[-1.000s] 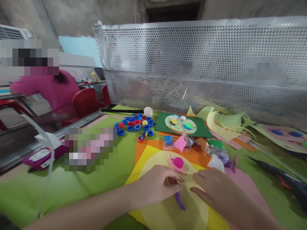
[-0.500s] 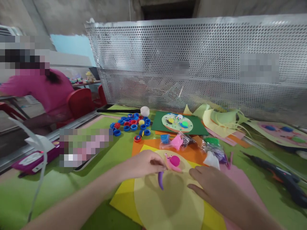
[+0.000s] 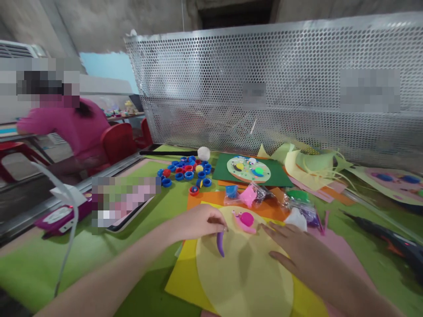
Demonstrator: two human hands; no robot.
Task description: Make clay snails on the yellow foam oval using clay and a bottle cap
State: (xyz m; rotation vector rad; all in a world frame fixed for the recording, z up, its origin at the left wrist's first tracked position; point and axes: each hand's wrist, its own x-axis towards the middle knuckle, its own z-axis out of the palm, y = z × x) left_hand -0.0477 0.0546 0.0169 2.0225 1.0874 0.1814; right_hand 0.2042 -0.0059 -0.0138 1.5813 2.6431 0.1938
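Between the thumb and fingers of my left hand (image 3: 206,222) hangs a curved purple piece of modelling clay (image 3: 220,244), its tip pointing down over the pale yellow paper oval (image 3: 244,281). My right hand (image 3: 291,244) lies with fingers stretched out on the oval's right edge, holding nothing. A pink clay snail (image 3: 243,221) with a magenta cap-like shell sits at the top of the oval, between my hands. Beneath the oval is a bright yellow sheet (image 3: 185,281).
Blue and red bottle caps (image 3: 188,175) cluster at the back left. Clay packets (image 3: 247,195) lie behind the snail. A glue gun (image 3: 390,242) is at right, a power strip (image 3: 62,218) and phone (image 3: 132,213) at left. A perforated metal panel (image 3: 214,88) stands behind; a person (image 3: 76,127) sits left.
My right hand has flattened, its fingers spreading onto the oval. The left hand still holds the purple clay. The whole view has shifted slightly, with the paper appearing further right.
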